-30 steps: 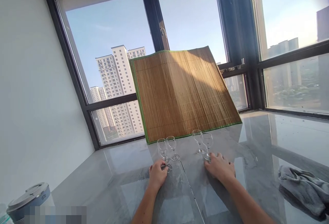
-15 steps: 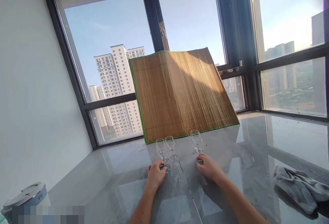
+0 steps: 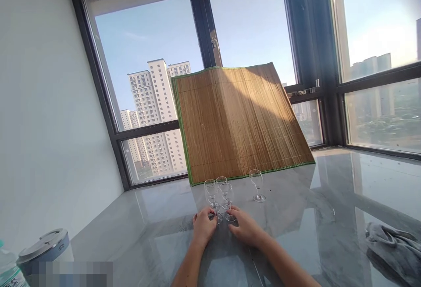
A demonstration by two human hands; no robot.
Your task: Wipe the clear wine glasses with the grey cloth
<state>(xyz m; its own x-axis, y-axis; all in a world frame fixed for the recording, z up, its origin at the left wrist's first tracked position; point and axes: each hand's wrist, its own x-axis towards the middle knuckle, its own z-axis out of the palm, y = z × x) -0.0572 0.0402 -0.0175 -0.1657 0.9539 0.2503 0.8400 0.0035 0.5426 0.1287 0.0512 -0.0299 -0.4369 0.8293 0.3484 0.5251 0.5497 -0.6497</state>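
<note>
Several small clear stemmed glasses stand on the grey marble-like surface. My left hand (image 3: 204, 226) is closed at the stem of the front left glass (image 3: 209, 189), low down near its foot. Close beside it, my right hand (image 3: 245, 226) has its fingers closed at the stem of another glass (image 3: 226, 191). Just behind these two, a further glass (image 3: 221, 181) is partly covered by them. Apart from the group, to the right, a single glass (image 3: 256, 179) stands upright with no hand on it.
A bamboo mat (image 3: 243, 124) with green edging leans against the window behind the glasses. A grey cloth (image 3: 391, 249) lies at the right. At the lower left are a lidded cup (image 3: 46, 249) and part of a clear bottle (image 3: 9, 265). A white wall (image 3: 39, 124) bounds the left side.
My right hand has moved left, bringing a glass from beside the lone right glass to the left group. My left hand stays at its glass. The view has shifted slightly.
</note>
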